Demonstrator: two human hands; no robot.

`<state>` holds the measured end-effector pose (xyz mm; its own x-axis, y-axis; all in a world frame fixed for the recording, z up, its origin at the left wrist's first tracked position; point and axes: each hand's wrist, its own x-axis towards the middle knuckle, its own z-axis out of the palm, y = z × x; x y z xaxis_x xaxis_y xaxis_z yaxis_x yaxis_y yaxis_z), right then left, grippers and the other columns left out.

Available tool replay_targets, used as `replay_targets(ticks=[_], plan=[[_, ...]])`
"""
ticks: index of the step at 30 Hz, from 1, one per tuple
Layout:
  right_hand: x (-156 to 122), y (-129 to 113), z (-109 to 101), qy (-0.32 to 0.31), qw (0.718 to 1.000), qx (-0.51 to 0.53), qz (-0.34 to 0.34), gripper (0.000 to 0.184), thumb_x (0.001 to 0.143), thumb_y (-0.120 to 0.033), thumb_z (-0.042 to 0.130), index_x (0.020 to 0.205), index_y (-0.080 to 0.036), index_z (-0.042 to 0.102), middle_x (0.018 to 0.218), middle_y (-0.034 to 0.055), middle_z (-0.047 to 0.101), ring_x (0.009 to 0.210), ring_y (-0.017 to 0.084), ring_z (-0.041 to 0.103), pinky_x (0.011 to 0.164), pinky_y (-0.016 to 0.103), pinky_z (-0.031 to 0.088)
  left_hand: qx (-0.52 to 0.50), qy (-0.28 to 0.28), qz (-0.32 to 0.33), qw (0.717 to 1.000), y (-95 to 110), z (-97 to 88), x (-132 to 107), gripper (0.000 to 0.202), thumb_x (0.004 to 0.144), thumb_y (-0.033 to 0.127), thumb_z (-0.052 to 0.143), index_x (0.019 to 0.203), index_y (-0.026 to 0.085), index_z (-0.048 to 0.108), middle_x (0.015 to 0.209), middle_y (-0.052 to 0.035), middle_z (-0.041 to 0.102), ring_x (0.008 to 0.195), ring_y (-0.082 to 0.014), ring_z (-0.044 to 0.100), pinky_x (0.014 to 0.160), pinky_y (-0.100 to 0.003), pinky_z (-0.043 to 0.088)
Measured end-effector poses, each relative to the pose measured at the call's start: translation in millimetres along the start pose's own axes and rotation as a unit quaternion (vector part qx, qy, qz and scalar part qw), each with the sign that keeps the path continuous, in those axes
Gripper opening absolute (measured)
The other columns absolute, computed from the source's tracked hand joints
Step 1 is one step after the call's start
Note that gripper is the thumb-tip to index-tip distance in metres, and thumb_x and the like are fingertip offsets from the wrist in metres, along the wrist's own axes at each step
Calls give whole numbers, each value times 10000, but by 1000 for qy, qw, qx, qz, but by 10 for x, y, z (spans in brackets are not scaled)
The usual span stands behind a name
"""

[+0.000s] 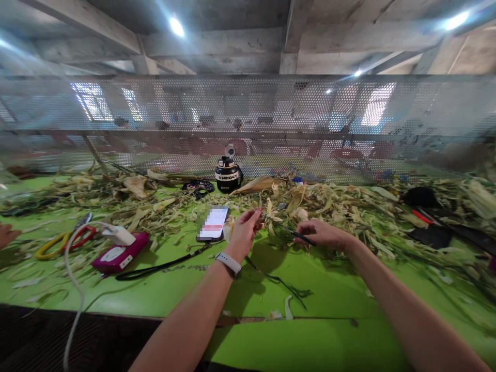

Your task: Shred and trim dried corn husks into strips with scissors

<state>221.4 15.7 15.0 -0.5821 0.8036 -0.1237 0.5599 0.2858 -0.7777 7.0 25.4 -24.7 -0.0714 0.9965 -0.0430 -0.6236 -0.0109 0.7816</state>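
My left hand point(245, 230), with a pale watch band at the wrist, is closed in a pinch. Between its fingertips is a small piece of dried husk point(273, 214), pale and petal-like. My right hand point(323, 233) is wrapped round a slim black tool point(303, 237) whose thin tip points left toward the husk piece; its exact kind is not clear. Dark thin strands point(284, 287) trail on the green table point(329, 289) below my hands. Beyond both hands lies a heap of dried corn husks point(333, 201).
A phone point(213, 223) with a black strap lies left of my left hand. Farther left are a magenta power block point(121, 254) with a white charger, and yellow-and-red-handled scissors point(65, 244). A black bottle point(228, 174) stands before a perforated screen. Another person's hand point(6, 235) shows at the left edge.
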Motion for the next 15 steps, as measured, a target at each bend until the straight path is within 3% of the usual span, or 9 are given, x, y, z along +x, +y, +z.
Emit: replay_targets(ticks=[5, 11, 15], plan=[[-39, -37, -52, 21, 1000, -20, 11, 324, 661, -444, 667, 680, -138, 565, 628, -16, 551, 572, 90, 471, 528, 216, 345, 18, 15, 12, 1000, 9, -39, 48, 323, 466, 278, 823, 706, 164, 639, 697, 22, 641, 560, -66, 546, 509, -182, 411], [-74, 57, -119, -59, 995, -67, 38, 286, 648, -415, 669, 717, -141, 623, 671, 12, 618, 597, 108, 515, 540, 220, 365, 22, 24, 41, 999, 28, -62, 74, 280, 526, 262, 796, 756, 178, 660, 747, 15, 657, 636, -75, 578, 514, -163, 395], [-27, 124, -38, -60, 987, -144, 30, 252, 624, -383, 684, 713, -159, 612, 675, 12, 610, 604, 121, 507, 524, 224, 350, -24, 10, 29, 999, 67, -27, 37, 245, 557, 223, 778, 760, 175, 652, 755, 16, 663, 594, -70, 573, 524, -183, 412]])
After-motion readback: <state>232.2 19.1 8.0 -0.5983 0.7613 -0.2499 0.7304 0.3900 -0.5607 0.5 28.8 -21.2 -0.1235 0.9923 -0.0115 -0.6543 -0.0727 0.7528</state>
